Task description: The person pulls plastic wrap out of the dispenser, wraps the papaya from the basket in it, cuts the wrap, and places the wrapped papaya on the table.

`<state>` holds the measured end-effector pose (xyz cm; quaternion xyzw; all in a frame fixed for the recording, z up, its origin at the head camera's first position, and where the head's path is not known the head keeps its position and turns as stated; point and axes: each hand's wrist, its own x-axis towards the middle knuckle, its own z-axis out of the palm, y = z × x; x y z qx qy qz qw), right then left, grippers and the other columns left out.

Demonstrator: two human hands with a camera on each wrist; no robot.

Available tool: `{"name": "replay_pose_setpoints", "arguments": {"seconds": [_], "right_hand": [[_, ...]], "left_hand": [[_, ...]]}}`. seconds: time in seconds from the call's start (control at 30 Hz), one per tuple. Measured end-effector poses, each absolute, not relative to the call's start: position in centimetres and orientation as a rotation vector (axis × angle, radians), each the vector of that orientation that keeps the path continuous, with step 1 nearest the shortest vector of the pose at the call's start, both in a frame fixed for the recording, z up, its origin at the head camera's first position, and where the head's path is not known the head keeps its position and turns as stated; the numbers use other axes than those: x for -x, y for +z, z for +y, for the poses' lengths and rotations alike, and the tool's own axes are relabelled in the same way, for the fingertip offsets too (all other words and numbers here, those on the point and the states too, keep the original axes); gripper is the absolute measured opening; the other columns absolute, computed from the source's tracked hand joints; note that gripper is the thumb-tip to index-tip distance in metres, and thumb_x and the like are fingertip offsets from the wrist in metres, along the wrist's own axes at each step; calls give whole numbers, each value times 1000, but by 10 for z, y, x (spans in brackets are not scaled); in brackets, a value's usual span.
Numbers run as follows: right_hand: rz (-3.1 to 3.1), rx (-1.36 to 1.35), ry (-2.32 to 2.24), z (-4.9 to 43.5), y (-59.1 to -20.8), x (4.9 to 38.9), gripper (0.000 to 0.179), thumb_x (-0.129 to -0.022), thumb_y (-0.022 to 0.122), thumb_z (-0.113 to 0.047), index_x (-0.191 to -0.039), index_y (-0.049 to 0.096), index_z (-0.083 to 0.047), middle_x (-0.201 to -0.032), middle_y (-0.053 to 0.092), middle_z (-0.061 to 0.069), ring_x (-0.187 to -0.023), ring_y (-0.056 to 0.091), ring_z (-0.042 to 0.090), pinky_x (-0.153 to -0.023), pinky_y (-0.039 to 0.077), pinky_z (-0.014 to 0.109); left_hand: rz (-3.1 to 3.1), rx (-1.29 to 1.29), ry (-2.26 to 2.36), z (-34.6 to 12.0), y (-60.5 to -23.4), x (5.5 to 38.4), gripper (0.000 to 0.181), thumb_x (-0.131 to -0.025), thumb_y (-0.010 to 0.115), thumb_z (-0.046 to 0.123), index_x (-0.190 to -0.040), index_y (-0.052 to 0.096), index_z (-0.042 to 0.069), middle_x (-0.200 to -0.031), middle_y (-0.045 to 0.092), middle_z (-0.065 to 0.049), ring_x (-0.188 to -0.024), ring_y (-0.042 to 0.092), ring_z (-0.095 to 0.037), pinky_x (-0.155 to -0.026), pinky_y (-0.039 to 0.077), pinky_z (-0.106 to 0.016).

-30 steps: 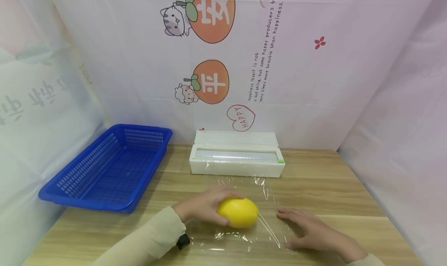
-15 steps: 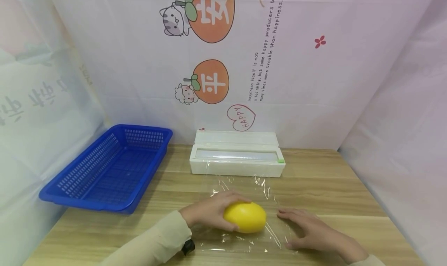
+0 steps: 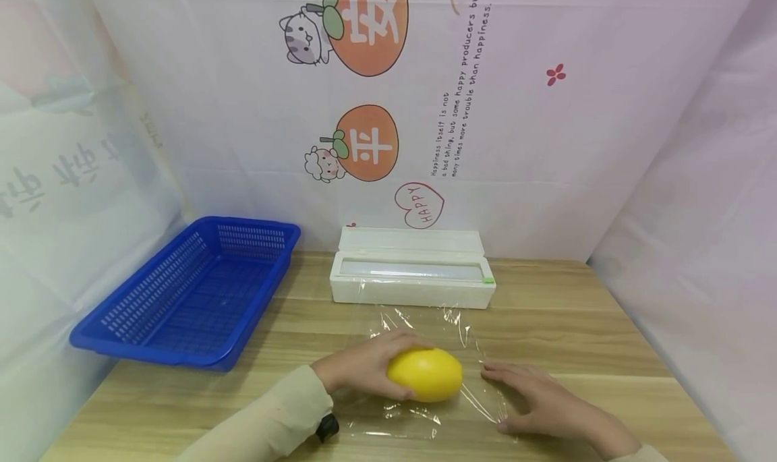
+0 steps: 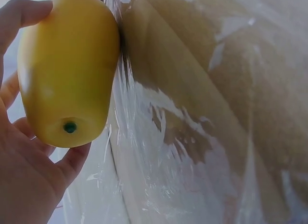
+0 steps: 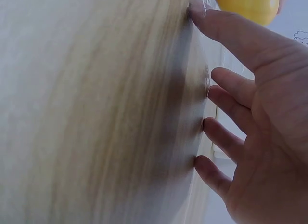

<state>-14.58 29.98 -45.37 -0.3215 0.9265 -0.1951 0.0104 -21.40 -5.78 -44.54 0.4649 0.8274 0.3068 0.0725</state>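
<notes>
My left hand [image 3: 376, 367] grips a smooth yellow mango [image 3: 426, 376], thumb on one side and fingers round the other. A small green stem spot marks its end in the left wrist view. Beneath it a sheet of clear cling film [image 3: 449, 415], wrinkled and shiny, spreads over the wooden table. To the right, my right hand [image 3: 546, 402] rests at the film's right edge with fingers spread and fingertips down on the table. In the right wrist view its thumb [image 5: 231, 33] touches the film's edge.
Behind the film stands a white cling film dispenser [image 3: 413, 292] with its lid raised and a green piece at its right end. A blue plastic basket [image 3: 226, 334] sits at the left. Printed white cloth [image 3: 516, 145] encloses the table's back and sides.
My left hand has shifted right and slightly nearer with the mango, then stayed almost still. My right hand has hardly moved; the film near its thumb shows more creases.
</notes>
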Motion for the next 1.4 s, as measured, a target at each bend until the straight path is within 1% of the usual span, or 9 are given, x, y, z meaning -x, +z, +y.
{"name": "replay_pose_setpoints", "arguments": {"seconds": [0.17, 0.33, 0.57, 0.67, 0.8, 0.9, 1.07, 1.2, 1.4], "right_hand": [[2908, 1017, -617, 299, -454, 145, 76, -82, 72, -62, -143, 55, -20, -147, 51, 4, -129, 50, 34, -99, 41, 64], [2922, 1032, -629, 301, -455, 145, 71, -82, 75, -59, -141, 57, -23, -145, 54, -1, -128, 52, 29, -99, 44, 59], [2893, 975, -699, 304, -451, 145, 66, -83, 75, -57, -139, 58, -28, -146, 52, -4, -129, 51, 23, -103, 46, 44], [2882, 949, -724, 305, -449, 143, 66, -82, 75, -57, -139, 58, -29, -147, 51, -5, -130, 51, 23, -103, 45, 47], [2906, 961, -753, 306, -447, 142, 59, -86, 75, -51, -138, 59, -30, -147, 51, -5, -128, 52, 24, -99, 46, 53], [2948, 993, -810, 306, -447, 144, 49, -89, 75, -42, -134, 62, -27, -143, 55, -4, -125, 55, 23, -97, 48, 54], [3005, 1038, -910, 305, -446, 147, 35, -90, 76, -27, -124, 68, -25, -134, 62, -6, -120, 58, 17, -95, 51, 48], [2962, 1070, -966, 305, -446, 147, 28, -92, 75, -24, -119, 69, -25, -124, 66, -9, -112, 62, 13, -90, 54, 42], [2876, 1103, -987, 304, -448, 148, 24, -95, 72, -24, -118, 69, -21, -118, 68, -8, -102, 64, 13, -84, 55, 36]], "left_hand": [[2482, -1411, 940, -58, -446, 214, 81, -81, 81, 43, -151, 42, 31, -151, 41, -2, -129, 46, -15, -100, 45, -40], [2480, -1440, 941, -58, -446, 215, 81, -81, 81, 42, -151, 42, 29, -150, 42, 2, -128, 47, -14, -101, 44, -39], [2488, -1439, 945, -58, -444, 214, 78, -80, 81, 41, -149, 45, 30, -141, 47, 7, -119, 50, -9, -96, 47, -33], [2483, -1435, 942, -58, -443, 214, 78, -80, 81, 40, -149, 45, 30, -140, 47, 7, -118, 50, -8, -95, 47, -32], [2481, -1415, 935, -57, -441, 213, 78, -80, 81, 39, -149, 45, 31, -143, 46, 8, -120, 49, -9, -97, 46, -33], [2475, -1393, 945, -57, -441, 213, 79, -80, 81, 39, -149, 45, 32, -145, 45, 8, -123, 48, -10, -98, 46, -35], [2491, -1395, 936, -59, -442, 214, 80, -79, 82, 40, -150, 44, 32, -150, 42, 7, -129, 45, -14, -101, 45, -40], [2500, -1427, 922, -60, -443, 217, 79, -79, 81, 42, -149, 44, 31, -149, 42, 7, -130, 45, -14, -102, 44, -38], [2482, -1439, 943, -61, -442, 218, 80, -80, 80, 41, -150, 44, 27, -151, 42, 0, -129, 46, -14, -103, 44, -39]]}}
